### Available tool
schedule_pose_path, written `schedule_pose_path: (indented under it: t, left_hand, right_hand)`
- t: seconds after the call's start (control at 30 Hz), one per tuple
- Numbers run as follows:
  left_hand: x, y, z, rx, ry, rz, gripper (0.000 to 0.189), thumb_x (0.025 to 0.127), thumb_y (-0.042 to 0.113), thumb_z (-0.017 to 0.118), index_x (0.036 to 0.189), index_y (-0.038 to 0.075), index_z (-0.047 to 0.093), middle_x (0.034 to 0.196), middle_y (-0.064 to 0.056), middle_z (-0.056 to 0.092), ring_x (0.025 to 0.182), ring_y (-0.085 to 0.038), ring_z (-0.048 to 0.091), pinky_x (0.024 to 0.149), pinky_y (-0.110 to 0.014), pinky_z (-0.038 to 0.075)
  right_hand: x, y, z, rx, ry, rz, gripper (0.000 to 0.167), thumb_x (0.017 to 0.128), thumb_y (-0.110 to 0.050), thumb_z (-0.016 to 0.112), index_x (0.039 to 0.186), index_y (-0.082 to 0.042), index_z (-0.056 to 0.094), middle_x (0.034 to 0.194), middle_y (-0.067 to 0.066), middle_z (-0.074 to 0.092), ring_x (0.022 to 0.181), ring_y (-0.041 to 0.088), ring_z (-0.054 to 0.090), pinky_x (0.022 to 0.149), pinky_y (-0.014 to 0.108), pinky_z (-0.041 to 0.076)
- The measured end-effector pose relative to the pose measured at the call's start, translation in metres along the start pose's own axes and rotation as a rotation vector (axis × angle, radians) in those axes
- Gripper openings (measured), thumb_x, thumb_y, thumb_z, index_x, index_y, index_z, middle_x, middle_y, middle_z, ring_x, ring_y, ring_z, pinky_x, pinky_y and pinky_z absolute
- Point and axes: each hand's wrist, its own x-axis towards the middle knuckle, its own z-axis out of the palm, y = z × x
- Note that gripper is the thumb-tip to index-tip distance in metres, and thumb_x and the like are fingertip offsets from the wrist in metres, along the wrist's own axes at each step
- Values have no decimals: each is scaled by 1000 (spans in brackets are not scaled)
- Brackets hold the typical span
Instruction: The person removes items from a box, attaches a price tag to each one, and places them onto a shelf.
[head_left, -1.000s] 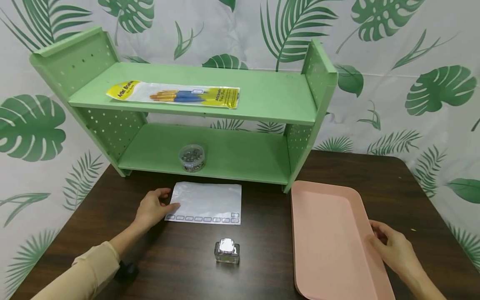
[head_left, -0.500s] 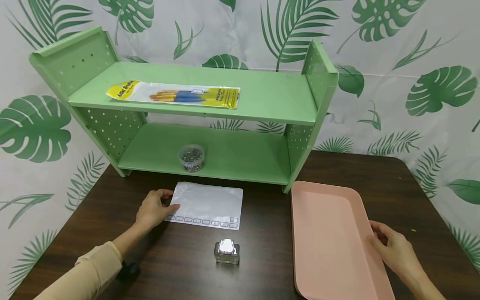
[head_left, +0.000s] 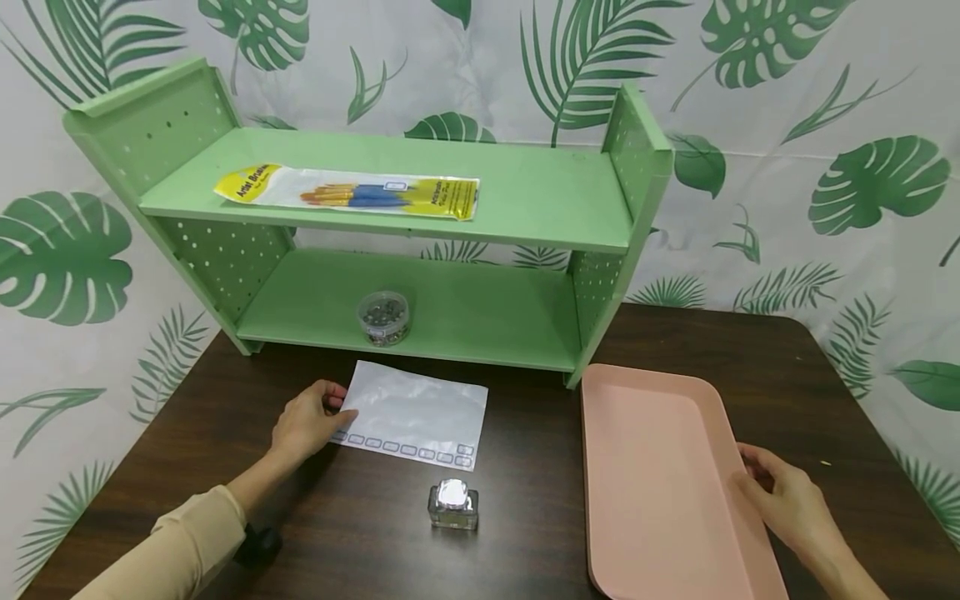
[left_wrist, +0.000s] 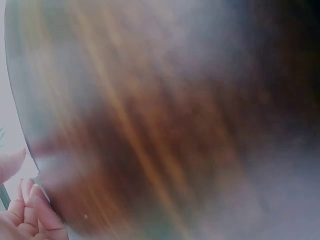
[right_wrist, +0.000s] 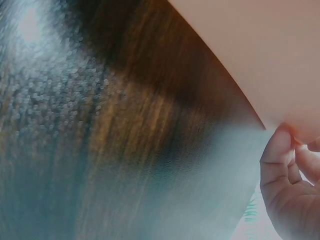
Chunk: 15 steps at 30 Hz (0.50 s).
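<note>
In the head view my left hand pinches the left edge of a white sheet, thumb on top. The sheet lies tilted on the dark table, with a row of small outlined boxes along its near edge. The left wrist view catches the fingers at its lower left corner; the rest is blurred. My right hand holds the right rim of a pink tray, the thumb over the rim. In the right wrist view the thumb meets the tray. Just in front of the sheet stands a small glass bottle with a silvery cap.
A green two-tier shelf stands behind the sheet. On its upper board lies a packet of artist brushes; its lower board bears a round clear tub of small metal pieces. A black object is partly behind the left sleeve.
The white sheet has turned clockwise, its right end coming nearer to me and closer to the bottle, while my left hand keeps its left edge. The right hand and tray stay put.
</note>
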Motion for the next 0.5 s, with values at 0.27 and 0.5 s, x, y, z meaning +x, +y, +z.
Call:
schedule_pose_path:
  t: [0.27,0.5]
  left_hand:
    - [0,-3,-1,18,11,-1,21,83,22,69,99,10,63,92,-6,65,73,-19,55,54,-30,35]
    - [1,-4,-1,-3,37,64,14,83,18,69,94,10,65,84,-3,64,69,-16,53,55,-30,36]
  right_hand:
    - [2,1,-2,-9,-15,-27,36,88,-12,64,115,11,57,87,12,63,67,-10,43,54,18,42]
    - [4,-19,-9,-32,212,-112,26,84,-11,69,107,2,65,72,-10,53,59,-9,42,52,14,34]
